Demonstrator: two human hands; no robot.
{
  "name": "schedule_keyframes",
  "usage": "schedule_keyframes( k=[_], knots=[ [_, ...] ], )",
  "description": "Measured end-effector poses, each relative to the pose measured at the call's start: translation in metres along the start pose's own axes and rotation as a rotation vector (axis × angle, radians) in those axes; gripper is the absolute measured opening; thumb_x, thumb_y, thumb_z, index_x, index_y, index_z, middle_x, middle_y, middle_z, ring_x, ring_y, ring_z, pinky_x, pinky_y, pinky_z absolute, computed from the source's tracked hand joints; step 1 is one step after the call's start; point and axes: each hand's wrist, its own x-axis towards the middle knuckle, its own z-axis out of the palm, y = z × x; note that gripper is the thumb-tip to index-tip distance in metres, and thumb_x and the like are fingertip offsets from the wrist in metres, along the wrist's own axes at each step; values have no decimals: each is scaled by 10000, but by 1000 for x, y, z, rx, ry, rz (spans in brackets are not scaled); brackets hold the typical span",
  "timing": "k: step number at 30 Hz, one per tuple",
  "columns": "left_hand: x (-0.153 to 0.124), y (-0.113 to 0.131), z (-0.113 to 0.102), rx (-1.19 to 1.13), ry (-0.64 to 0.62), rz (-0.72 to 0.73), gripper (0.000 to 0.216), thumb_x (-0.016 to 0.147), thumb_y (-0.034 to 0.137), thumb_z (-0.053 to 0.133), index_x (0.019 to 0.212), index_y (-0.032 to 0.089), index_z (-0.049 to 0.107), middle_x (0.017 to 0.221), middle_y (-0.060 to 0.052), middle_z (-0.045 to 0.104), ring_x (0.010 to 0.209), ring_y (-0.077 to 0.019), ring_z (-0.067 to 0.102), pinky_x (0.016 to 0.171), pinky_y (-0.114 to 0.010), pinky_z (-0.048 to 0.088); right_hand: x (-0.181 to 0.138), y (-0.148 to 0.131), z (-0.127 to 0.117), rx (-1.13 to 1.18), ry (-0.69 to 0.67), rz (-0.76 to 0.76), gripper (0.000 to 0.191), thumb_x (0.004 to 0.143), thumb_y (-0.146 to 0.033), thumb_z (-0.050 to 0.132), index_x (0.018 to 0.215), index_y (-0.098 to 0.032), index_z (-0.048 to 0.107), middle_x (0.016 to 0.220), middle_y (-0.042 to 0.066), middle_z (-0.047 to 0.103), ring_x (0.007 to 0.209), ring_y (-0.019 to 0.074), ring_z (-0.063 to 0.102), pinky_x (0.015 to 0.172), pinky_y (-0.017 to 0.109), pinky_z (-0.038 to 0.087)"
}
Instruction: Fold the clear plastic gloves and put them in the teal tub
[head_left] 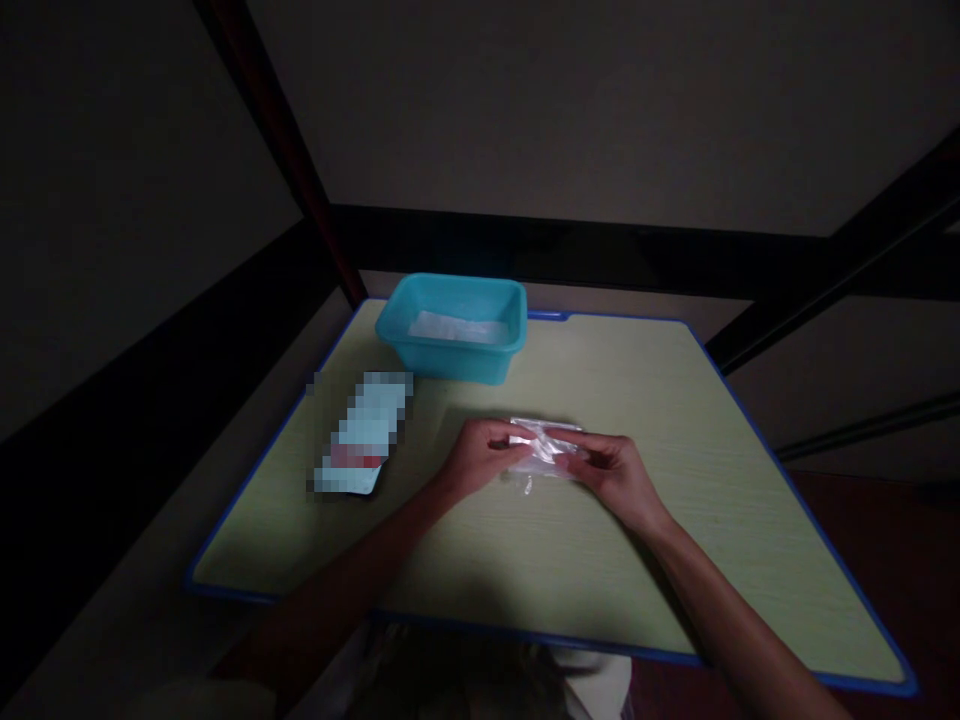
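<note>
Between my two hands, just above or on the table, is a clear plastic bag (546, 458), shiny and wrinkled. My left hand (486, 455) pinches its left side with thumb and fingers. On the right side, my right hand (616, 478) grips it the same way, fingers along the top and thumb nearer me. A small flap of the plastic hangs below toward me. Whether anything lies inside the bag I cannot make out.
A turquoise plastic basin (454, 358) with whitish, flat packets (457, 327) in it stands at the back left. A blurred-out, pale phone-like object (364, 435) lies on the left. The wooden-topped table (675, 400) has a blue edge; dark walls and bars surround it.
</note>
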Motion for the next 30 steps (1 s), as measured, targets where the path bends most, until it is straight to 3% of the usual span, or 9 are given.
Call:
schedule_keyframes(
  k=[7,17,23,30],
  knots=[
    [-3,6,0,-55,-26,-50,254,620,69,658,861,76,739,724,-94,723,572,-159,612,538,-241,450,1,6,-2,56,0,13,372,647,-254,731,1017,-226,715,764,19,722,534,106,566,520,250,489],
    [-1,8,-1,-158,-35,-149,392,581,106,693,972,116,720,664,-43,706,507,-92,567,527,-201,451,0,1,0,124,6,20,415,660,-213,727,1063,-301,681,1166,42,660,631,102,593,567,258,528],
    [-2,9,-1,-158,-43,-128,473,597,113,690,1069,124,685,841,-79,722,573,-91,576,548,-197,458,0,1,1,140,20,8,467,661,-198,722,1114,-288,657,1134,38,675,616,90,584,553,225,513],
    [-1,9,-5,-85,-102,-119,684,632,131,684,1294,132,512,666,-21,685,528,-84,554,517,-179,441,-1,-2,-1,86,37,-2,537,664,-205,719,1187,-251,609,1166,52,659,552,67,553,506,206,482]
  ],
)
